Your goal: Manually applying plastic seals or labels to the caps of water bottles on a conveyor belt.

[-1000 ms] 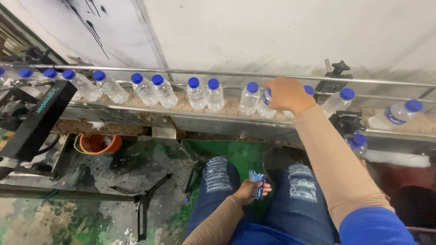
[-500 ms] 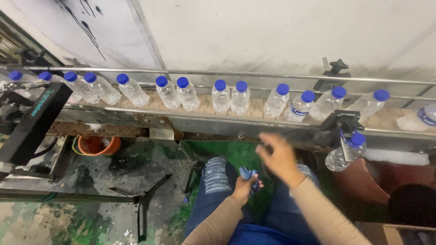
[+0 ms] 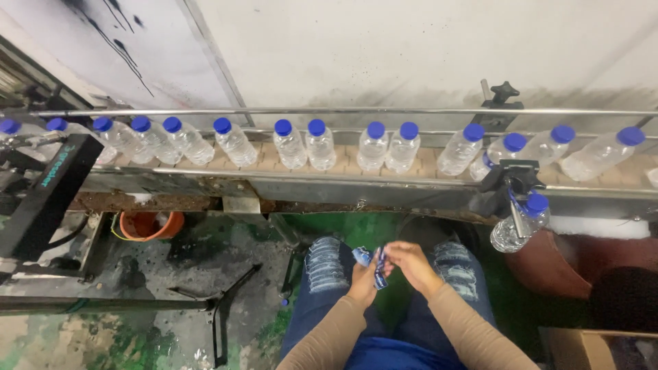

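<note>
Both hands meet over the lap on a small bundle of blue labels.

The left hand (image 3: 362, 279) grips the labels (image 3: 370, 264); the right hand (image 3: 410, 264) pinches one. Clear, blue-capped bottles (image 3: 319, 145) line the conveyor (image 3: 343, 179) above.

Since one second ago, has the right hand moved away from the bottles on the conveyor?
Yes. The right hand came down from the conveyor rail to the lap, and now meets the left hand at the small blue labels.
</note>
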